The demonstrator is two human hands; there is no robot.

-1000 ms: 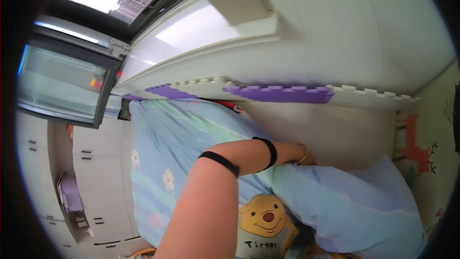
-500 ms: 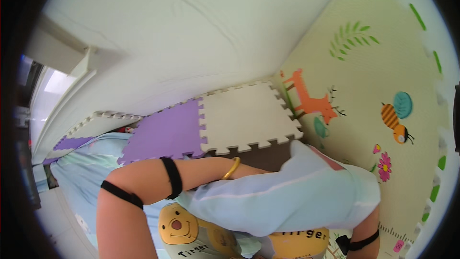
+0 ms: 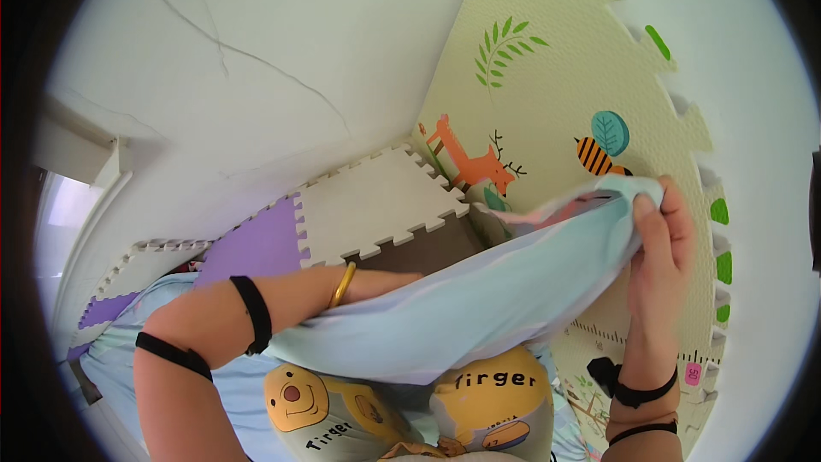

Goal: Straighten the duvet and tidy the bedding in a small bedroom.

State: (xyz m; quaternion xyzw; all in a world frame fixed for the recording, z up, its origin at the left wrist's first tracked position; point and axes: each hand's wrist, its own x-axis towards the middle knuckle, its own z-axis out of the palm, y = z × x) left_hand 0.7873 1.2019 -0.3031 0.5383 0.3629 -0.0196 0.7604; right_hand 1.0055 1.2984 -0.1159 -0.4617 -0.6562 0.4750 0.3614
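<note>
A light blue cloth (image 3: 479, 291) with pale stripes is stretched on a slant across the middle, above my lap. My right hand (image 3: 660, 235) is closed on its upper right corner, thumb pressed against the fingers. Beside that hand the cloth's edge gapes, and a pinkish patch shows in the fold. From the left, my left forearm, wearing a gold bangle, reaches behind the cloth. Only the back part of my left hand (image 3: 385, 282) shows; its fingers are hidden by the fabric.
My knees, in grey trousers with yellow cartoon prints (image 3: 492, 393), are below the cloth. Purple (image 3: 248, 244) and cream (image 3: 376, 205) foam tiles lean along the white wall (image 3: 256, 26). A cream patterned mat (image 3: 547, 77) stands at right. Blue bedding (image 3: 128, 359) lies at left.
My right hand, hidden under the cloth before, has come into sight and lifted the cloth's right end up. The cloth is now pulled taut on a slant. The view has shifted rightward.
</note>
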